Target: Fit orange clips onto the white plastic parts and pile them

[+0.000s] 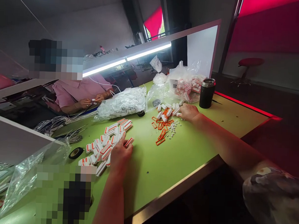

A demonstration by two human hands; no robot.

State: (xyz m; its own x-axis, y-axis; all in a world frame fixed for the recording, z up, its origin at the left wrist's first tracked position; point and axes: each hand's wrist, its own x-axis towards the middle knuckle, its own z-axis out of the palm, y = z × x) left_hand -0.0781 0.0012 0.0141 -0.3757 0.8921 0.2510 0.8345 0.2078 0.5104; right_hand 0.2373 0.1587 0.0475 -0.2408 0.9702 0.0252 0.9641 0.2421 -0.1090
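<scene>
My left hand (pixel 120 154) is closed on a white plastic casing with an orange rim (pixel 129 142), held at its fingertips. It rests at the right side of a heap of similar white-and-orange casings (pixel 106 147). Across the table, my right hand (pixel 190 112) has its fingers curled down at the edge of a pile of plain white casings (pixel 164 116). Its fingertips are partly hidden, so what they grip is unclear. Loose orange frames (pixel 160 137) lie beside that pile, with tiny white pieces (pixel 172 128) scattered close to the right hand.
A black tumbler (pixel 207 93) stands beyond my right hand. Filled clear bags (pixel 122 103) line the back, with black tape rolls (pixel 76 153) and cable bundles (pixel 53 123) at left. A person in pink (pixel 82 95) handles small parts across the table.
</scene>
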